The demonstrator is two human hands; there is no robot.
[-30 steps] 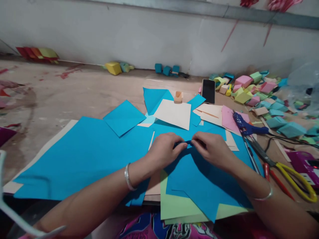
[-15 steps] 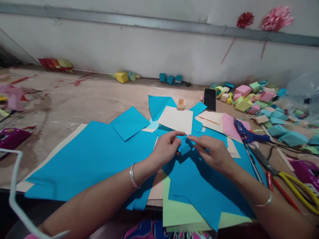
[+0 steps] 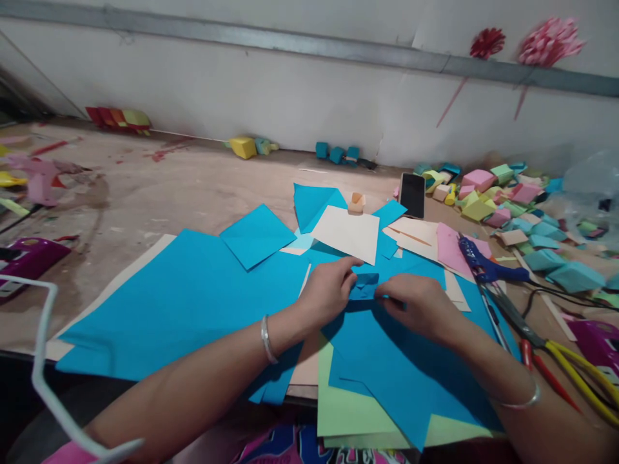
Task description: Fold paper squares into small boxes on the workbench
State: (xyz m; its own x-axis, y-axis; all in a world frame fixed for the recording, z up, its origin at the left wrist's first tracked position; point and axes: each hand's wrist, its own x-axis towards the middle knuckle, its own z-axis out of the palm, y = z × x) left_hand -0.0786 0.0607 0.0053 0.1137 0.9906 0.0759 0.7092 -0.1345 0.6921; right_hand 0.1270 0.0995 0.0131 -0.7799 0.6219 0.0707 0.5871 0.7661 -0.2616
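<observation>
A small folded blue paper piece (image 3: pixel 365 285) sits between my two hands over the spread of blue sheets (image 3: pixel 193 303). My left hand (image 3: pixel 329 290) pinches its left side, thumb stretched over the top. From the right, my right hand (image 3: pixel 416 303) grips the same piece with closed fingertips. Both wrists wear silver bangles. Under my forearms lie more blue sheets and light green sheets (image 3: pixel 348 412) at the table's near edge.
A cream square sheet (image 3: pixel 351 233) and pink sheets (image 3: pixel 447 240) lie just beyond my hands. Right of them are a blue glue gun (image 3: pixel 483 264), yellow-handled scissors (image 3: pixel 556 354) and a black phone (image 3: pixel 412 194). Several folded paper boxes (image 3: pixel 512 200) pile at far right. A purple object (image 3: pixel 29 258) sits left.
The blue piece has gone from a flat strip pressed on the sheets to a small folded shape raised between my fingers. The view has tilted up slightly.
</observation>
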